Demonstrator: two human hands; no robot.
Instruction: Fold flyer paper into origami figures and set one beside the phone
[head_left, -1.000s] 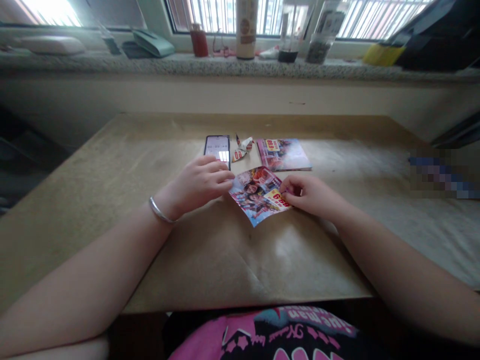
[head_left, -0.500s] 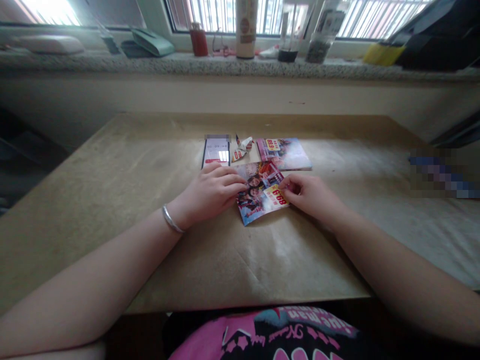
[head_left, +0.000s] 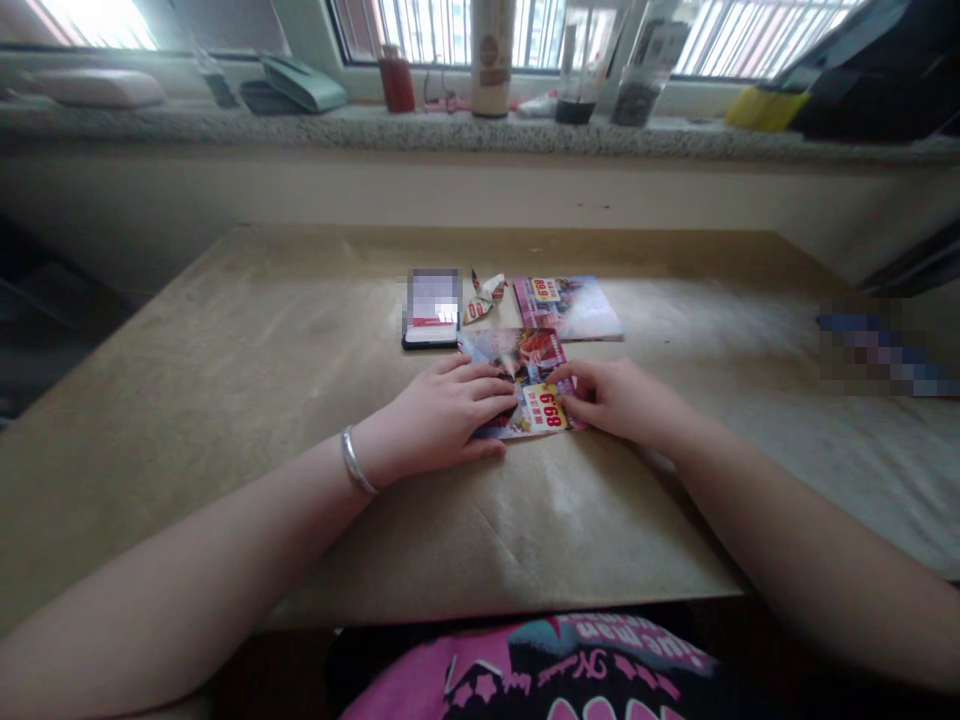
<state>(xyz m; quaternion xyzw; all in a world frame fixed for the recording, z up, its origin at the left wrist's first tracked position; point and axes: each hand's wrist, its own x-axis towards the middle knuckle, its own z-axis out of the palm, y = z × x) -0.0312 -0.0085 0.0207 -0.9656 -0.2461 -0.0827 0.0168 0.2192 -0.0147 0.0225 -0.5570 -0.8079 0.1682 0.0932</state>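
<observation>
A small colourful printed paper sheet with a yellow price tag lies on the brown table in front of me. My left hand rests flat on the sheet's left part, fingers stretched out over it. At the sheet's right edge my right hand pinches the paper beside the yellow tag. A silver bangle sits on my left wrist.
Behind the sheet lie a phone, a folded paper crane and a stack of printed sheets. A stone windowsill at the back carries bottles, jars and a teal object. A blurred blue thing lies at far right.
The sheet has been turned from a diamond position to lie nearly square to me. My left hand slid right and down onto it; my right hand stayed on its right edge.
</observation>
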